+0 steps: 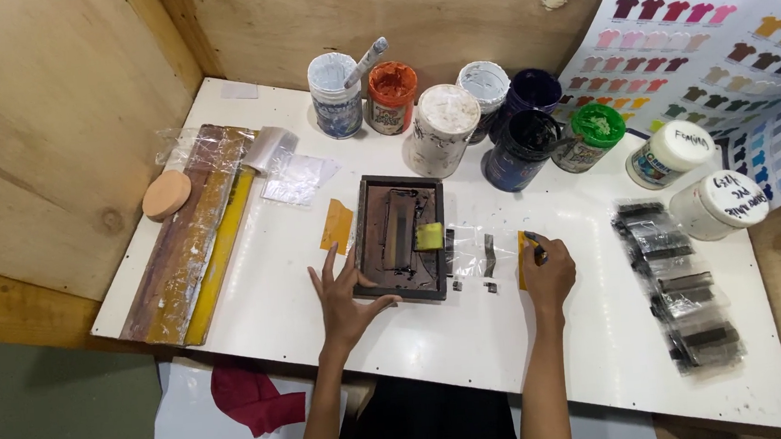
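A small dark printing frame [399, 239] lies flat in the middle of the white table [266, 285], with a yellow-green block [428, 236] on its right side. My left hand [346, 297] rests with fingers spread on the frame's lower left corner. My right hand [548, 272] is to the right of the frame, fingertips pinching the edge of a yellow tape strip [523, 254] on a clear plastic sheet [486, 254] that carries small dark prints. An orange-yellow tape patch [337, 225] lies left of the frame.
Several ink jars stand along the back: white [440, 129], orange [392, 96], black [521, 148], green-lidded [592, 135], two white-lidded [716, 203]. Wooden squeegees [192, 230] and a tan sponge [166, 193] lie left. Bagged dark pieces [680, 294] lie right; a colour chart [722, 63] leans behind.
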